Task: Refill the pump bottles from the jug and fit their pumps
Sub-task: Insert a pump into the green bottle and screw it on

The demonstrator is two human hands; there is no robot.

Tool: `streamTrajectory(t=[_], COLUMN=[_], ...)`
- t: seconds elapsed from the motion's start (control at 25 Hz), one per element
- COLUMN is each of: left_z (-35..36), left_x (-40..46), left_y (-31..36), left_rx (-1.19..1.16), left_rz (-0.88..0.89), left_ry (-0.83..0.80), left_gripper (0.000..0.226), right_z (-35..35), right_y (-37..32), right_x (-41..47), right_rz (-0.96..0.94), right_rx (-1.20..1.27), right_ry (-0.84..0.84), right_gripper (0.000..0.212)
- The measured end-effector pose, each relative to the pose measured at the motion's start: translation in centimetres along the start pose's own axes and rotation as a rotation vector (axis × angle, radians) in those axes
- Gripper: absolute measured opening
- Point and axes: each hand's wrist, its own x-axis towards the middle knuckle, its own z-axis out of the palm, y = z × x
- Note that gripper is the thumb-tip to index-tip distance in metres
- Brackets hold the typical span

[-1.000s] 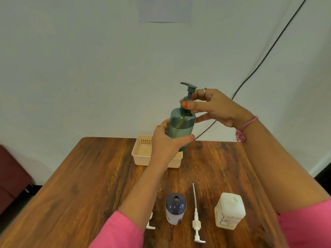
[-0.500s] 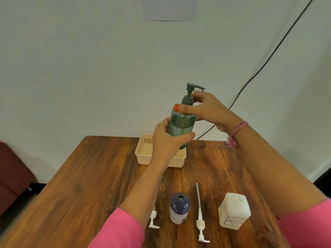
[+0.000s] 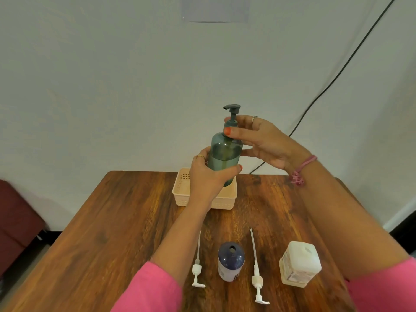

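Wooden table (image 3: 112, 221) against a pale wall. Above the basket (image 3: 180, 194): green bottle (image 3: 225, 154), upright, gripped by left hand (image 3: 207, 179); right hand (image 3: 263, 140) pinching pump collar (image 3: 230, 124). Nearer than the basket: blue bottle (image 3: 231, 260), uncapped, between two loose white pumps (image 3: 197, 264) (image 3: 256, 275); right of it, white jug (image 3: 300, 264), possibly capped.

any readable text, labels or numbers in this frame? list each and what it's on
No text here can be read.
Dark blue bottle: white label low on its side, print too blurred to read.
White jug: label with small print on its side, too small to read.
Green pump bottle, held in the left hand with the right hand at its collar: no label visible.
Basket and the two loose white pumps: no markings visible.
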Motion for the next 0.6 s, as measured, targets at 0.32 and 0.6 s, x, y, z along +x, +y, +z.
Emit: streamTrajectory(t=[0.32, 0.6], left_z=[-0.5, -0.7], left_x=[0.7, 1.3], left_y=[-0.5, -1.1], left_rx=[-0.031, -0.029], left_rz=[-0.018, -0.017], left_ry=[-0.004, -0.005], left_gripper=[0.069, 0.073], right_z=[1.2, 1.6], right_y=[0.7, 1.0], right_x=[1.0, 1.0], right_rz=[-0.075, -0.036], right_rx=[-0.098, -0.107], right_ry=[0.139, 0.108], right_gripper=[0.028, 0.03])
